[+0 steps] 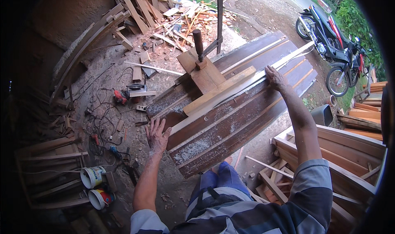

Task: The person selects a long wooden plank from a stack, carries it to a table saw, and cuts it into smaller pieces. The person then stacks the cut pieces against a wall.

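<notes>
A brown wooden panel with lengthwise grooves and patches of pale dust lies slantwise before me. Along it runs a long pale wooden strip, from the lower left to the upper right. My right hand has its fingers curled over this strip, past the panel's middle. At the strip's near-left end, my left hand is spread, its fingers touching the panel's edge area. Between the hands lies a shorter light board beside the strip. A bar clamp with a wooden handle presses on a wooden block over the panel.
Power tools, including a red one, and cords lie on the dusty floor at left. Two buckets stand at lower left. Scrap wood is heaped at the back. Wooden frames are at right; motorcycles stand beyond.
</notes>
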`<state>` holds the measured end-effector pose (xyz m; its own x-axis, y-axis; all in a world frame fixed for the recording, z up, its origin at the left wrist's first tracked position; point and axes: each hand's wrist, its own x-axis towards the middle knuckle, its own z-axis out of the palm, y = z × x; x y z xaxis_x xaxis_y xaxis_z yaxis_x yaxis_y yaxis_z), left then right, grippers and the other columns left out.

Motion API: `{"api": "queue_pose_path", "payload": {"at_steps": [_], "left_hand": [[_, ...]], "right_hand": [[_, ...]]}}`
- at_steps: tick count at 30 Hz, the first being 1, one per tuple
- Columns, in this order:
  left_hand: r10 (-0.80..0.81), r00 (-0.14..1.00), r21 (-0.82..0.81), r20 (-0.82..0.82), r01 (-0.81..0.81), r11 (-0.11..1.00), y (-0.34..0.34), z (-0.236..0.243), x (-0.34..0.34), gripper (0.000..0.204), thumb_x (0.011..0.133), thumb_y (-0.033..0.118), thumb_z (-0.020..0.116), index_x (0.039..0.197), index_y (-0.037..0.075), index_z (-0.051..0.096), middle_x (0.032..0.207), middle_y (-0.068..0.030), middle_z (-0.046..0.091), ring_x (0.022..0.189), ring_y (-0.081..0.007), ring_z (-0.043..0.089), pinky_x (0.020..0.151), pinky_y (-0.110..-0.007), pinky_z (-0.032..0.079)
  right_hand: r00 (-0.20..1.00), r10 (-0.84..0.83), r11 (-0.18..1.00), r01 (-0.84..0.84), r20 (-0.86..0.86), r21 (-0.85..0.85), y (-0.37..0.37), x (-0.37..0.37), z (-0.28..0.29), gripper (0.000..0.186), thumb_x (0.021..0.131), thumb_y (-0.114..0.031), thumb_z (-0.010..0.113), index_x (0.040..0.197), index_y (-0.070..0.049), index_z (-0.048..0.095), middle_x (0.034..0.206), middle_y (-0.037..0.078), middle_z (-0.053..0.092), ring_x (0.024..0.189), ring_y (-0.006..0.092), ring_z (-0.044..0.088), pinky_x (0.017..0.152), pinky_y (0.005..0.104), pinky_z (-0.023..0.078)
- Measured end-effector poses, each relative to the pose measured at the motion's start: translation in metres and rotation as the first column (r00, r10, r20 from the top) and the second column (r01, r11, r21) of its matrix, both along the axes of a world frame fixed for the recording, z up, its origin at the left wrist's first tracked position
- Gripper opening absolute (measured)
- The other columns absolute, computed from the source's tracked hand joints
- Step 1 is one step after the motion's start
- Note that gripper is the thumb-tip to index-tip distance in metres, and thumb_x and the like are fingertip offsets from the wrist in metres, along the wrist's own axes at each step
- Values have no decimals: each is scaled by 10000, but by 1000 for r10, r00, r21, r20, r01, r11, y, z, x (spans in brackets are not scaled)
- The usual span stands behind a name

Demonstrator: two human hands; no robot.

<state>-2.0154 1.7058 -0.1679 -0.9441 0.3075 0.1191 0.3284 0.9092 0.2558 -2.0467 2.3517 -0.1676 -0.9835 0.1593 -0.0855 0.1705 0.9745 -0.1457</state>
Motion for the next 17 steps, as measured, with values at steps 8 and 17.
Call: {"api": "queue_pose_path", "payload": {"at_steps": [8, 17], "left_hand": [[321, 946, 98, -42, -316, 944, -9, -29, 53, 489, 1060, 507, 446, 1365, 200, 673, 1583, -78, 454, 1537, -383, 228, 1220, -655, 18], [338, 941, 217, 6, -331, 919, -14, -35, 69, 614, 1038, 591, 428, 1465, 175, 575, 1632, -117, 365, 1540, -423, 176, 1232, -603, 125]], "right_hand": [[999, -16, 998, 13, 52, 60, -11, 7, 8, 499, 1056, -264, 435, 1541, -149, 417, 1630, 97, 368, 1502, 258, 351, 1191, 408, 374], [941, 280, 950, -300, 188, 90, 10, -8, 39, 557, 902, -236, 713, 1428, -143, 553, 1535, 125, 503, 1397, 316, 499, 1126, 433, 435]]}}
